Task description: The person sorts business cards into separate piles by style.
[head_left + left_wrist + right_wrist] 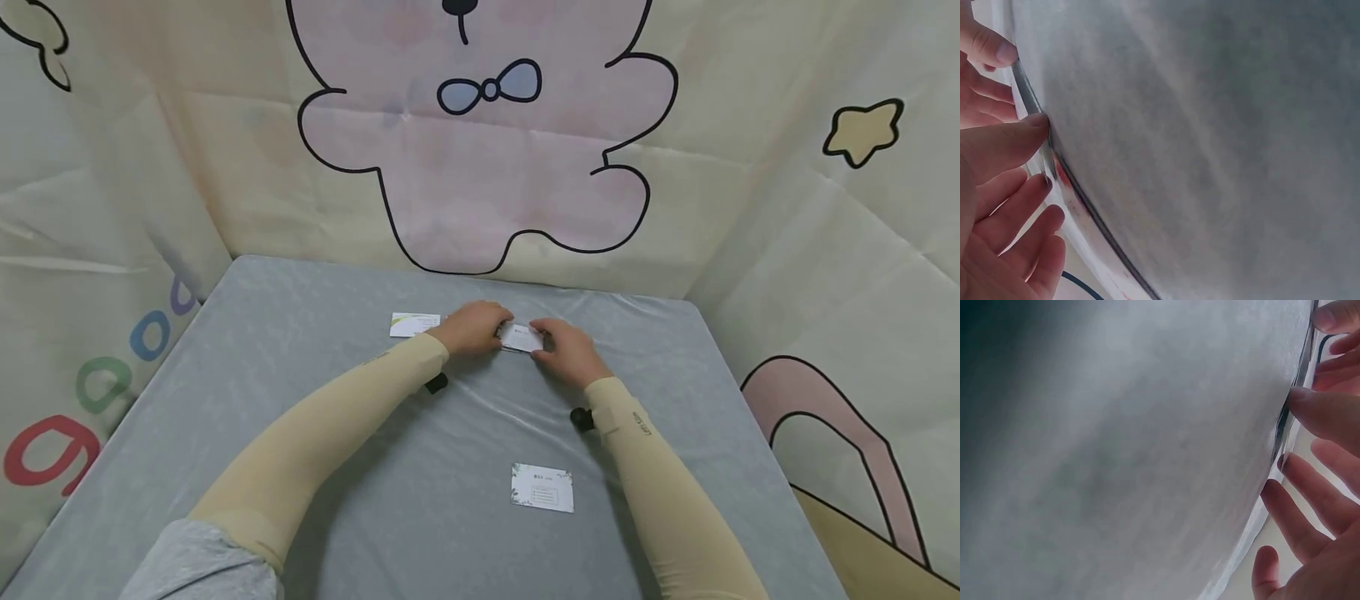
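Note:
A white card [521, 337] with small print lies between both hands near the back of the table. My left hand [474, 328] pinches its left end, with thumb and fingers at the edges. At the opposite end, my right hand [567, 352] grips it in the same way. The left wrist view shows the thumb of the left hand [1000, 212] on a thin dark edge; in the right wrist view the right hand [1319, 515] also touches a thin edge. Whether this is one card or a small stack, I cannot tell.
A white card with a yellow-green stripe [412, 325] lies left of the left hand, partly covered by it. Nearer the front is a white card with leafy corners [542, 488]. Grey cloth covers the table [420, 517]; printed curtains [225, 150] surround it on three sides.

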The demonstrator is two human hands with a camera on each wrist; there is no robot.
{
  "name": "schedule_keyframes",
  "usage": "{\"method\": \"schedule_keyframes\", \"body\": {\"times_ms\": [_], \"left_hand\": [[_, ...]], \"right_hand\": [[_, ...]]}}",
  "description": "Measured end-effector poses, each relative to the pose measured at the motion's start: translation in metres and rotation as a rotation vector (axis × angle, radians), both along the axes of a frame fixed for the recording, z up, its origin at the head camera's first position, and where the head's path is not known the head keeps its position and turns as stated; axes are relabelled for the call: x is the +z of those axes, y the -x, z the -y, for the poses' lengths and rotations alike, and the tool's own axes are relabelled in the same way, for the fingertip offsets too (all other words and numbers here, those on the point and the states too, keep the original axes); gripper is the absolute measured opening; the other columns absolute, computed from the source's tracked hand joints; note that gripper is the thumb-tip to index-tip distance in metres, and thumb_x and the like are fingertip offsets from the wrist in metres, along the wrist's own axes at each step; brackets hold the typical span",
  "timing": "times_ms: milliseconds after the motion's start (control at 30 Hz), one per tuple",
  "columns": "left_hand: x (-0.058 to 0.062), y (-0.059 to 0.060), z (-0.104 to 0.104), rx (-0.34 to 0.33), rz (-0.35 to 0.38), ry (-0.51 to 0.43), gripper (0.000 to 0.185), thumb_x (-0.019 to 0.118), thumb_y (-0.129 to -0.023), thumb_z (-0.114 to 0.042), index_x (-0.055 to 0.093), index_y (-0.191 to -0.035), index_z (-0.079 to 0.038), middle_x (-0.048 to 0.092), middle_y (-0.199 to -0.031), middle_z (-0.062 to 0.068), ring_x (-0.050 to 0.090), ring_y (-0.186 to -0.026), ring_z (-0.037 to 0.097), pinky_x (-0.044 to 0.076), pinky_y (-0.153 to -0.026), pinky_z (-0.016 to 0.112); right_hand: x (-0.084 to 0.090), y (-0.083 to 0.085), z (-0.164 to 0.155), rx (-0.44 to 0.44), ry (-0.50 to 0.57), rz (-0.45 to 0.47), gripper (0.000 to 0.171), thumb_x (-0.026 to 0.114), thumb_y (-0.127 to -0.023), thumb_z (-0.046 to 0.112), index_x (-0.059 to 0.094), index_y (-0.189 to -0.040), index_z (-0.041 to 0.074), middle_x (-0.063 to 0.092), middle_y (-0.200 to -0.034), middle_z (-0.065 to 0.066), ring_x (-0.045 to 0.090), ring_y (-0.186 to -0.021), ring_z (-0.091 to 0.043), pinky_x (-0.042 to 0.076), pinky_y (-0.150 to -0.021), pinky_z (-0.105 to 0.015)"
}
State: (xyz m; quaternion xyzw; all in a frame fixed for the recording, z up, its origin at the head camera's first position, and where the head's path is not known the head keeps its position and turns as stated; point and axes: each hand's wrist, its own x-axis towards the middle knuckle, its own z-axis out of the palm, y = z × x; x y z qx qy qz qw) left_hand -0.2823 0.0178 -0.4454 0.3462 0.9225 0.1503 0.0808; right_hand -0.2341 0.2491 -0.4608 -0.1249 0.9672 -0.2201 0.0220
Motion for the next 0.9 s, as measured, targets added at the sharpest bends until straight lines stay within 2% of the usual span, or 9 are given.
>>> {"method": "schedule_keyframes", "body": {"times_ms": [100, 400, 667, 900], "left_hand": [[-0.0013, 0.0008, -0.0004, 0.009, 0.023, 0.005, 0.055, 0.076, -0.102, -0.021, 0.059, -0.154, -0.009, 0.065, -0.152, 0.009, 0.059, -0.144, 0.027, 0.046, -0.122, 0.044], [-0.0024, 0.0023, -0.0024, 0.014, 0.063, 0.007, 0.059, 0.078, -0.101, -0.022, 0.057, -0.156, -0.011, 0.063, -0.154, 0.009, 0.057, -0.146, 0.027, 0.046, -0.122, 0.045], [-0.0033, 0.0046, -0.0002, 0.001, 0.043, 0.003, 0.058, 0.077, -0.101, -0.023, 0.059, -0.154, -0.010, 0.065, -0.149, 0.010, 0.061, -0.140, 0.027, 0.050, -0.118, 0.046], [-0.0044, 0.0018, 0.0010, 0.016, 0.044, 0.003, 0.059, 0.078, -0.100, -0.024, 0.059, -0.154, -0.011, 0.065, -0.146, 0.009, 0.062, -0.135, 0.027, 0.051, -0.115, 0.048]], "right_hand": [[0.0012, 0.0004, -0.0005, 0.008, 0.005, 0.008, 0.056, 0.080, -0.098, 0.018, 0.062, -0.150, 0.009, 0.064, -0.152, -0.016, 0.057, -0.145, -0.037, 0.044, -0.121, -0.058], [0.0016, 0.0001, -0.0032, 0.012, -0.016, 0.024, 0.055, 0.079, -0.099, 0.021, 0.062, -0.151, 0.012, 0.063, -0.154, -0.015, 0.055, -0.147, -0.039, 0.040, -0.119, -0.068], [0.0019, 0.0011, -0.0021, -0.008, -0.003, 0.046, 0.054, 0.078, -0.099, 0.021, 0.062, -0.150, 0.013, 0.063, -0.154, -0.016, 0.055, -0.146, -0.039, 0.039, -0.116, -0.071], [-0.0011, 0.0028, -0.0028, -0.004, 0.010, 0.053, 0.055, 0.079, -0.098, 0.022, 0.063, -0.150, 0.013, 0.063, -0.153, -0.015, 0.055, -0.147, -0.039, 0.040, -0.118, -0.069]]}}
